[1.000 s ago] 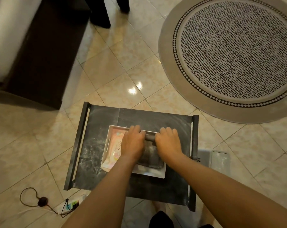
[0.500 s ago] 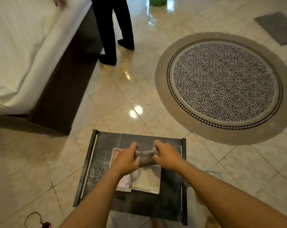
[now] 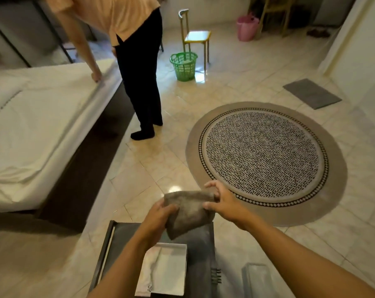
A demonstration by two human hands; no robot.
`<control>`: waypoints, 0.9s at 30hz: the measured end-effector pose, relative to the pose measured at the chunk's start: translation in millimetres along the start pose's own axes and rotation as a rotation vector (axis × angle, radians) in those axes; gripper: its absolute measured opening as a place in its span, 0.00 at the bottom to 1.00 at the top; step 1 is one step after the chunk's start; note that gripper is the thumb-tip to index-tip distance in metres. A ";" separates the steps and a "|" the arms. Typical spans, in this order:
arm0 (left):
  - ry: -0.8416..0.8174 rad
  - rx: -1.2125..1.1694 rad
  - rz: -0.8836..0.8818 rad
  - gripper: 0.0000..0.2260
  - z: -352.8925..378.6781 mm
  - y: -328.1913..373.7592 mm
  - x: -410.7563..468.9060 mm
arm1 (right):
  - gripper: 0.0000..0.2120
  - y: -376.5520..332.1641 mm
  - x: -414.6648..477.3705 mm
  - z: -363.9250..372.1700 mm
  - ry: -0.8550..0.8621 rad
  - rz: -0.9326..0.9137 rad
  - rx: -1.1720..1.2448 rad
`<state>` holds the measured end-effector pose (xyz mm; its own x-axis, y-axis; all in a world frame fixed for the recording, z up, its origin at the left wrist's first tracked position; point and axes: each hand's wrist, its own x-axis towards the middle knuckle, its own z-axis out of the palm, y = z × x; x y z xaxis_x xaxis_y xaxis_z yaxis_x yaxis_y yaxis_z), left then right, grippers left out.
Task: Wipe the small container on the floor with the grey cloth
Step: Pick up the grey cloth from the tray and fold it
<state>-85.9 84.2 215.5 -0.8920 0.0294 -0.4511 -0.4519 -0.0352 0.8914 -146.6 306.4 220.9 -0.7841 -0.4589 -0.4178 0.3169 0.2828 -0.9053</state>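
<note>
I hold the grey cloth (image 3: 188, 209) spread between both hands, lifted above the dark table (image 3: 200, 248). My left hand (image 3: 158, 218) grips its lower left part; my right hand (image 3: 222, 200) pinches its upper right corner. A small clear container (image 3: 256, 278) lies on the tiled floor to the right of the table, below my right forearm. On the table a white tray (image 3: 171, 267) rests with a pale packet inside, partly hidden by my left arm.
A bed (image 3: 31, 130) with a white sheet fills the left. A person in black trousers (image 3: 142, 82) stands beside it, leaning on it. A round patterned rug (image 3: 266, 162) lies ahead right. Farther off are a green basket (image 3: 184, 65), a yellow chair (image 3: 196, 36), a pink bucket (image 3: 246, 27) and a grey mat (image 3: 311, 93).
Both hands lifted the grey cloth off the white tray and pulled it open. My view tilted upward, showing more of the room and the person by the bed.
</note>
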 end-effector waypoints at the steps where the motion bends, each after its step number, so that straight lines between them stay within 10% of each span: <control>1: 0.007 -0.025 0.008 0.29 13.6 8.6 0.9 | 0.28 -4.1 -7.9 -12.2 -0.010 -0.024 0.021; 7: 0.104 -0.035 0.029 0.14 99.3 44.7 -1.5 | 0.48 -14.3 -58.3 -82.7 -0.015 -0.149 0.080; 17: 0.149 0.146 0.138 0.09 203.8 44.8 -15.5 | 0.10 19.2 -118.0 -163.5 0.113 -0.037 0.071; 22: -0.167 0.501 -0.018 0.41 223.6 10.2 -0.4 | 0.32 65.7 -121.4 -185.7 -0.019 0.080 -0.048; 27: -0.243 0.707 0.004 0.44 239.5 -42.8 35.6 | 0.36 133.3 -101.4 -186.6 -0.002 0.125 -0.166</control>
<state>-95.8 326.0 172.0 -0.8292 0.2536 -0.4981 -0.2609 0.6125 0.7462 -124.4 547.8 156.8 -0.7432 -0.4131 -0.5263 0.3190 0.4728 -0.8214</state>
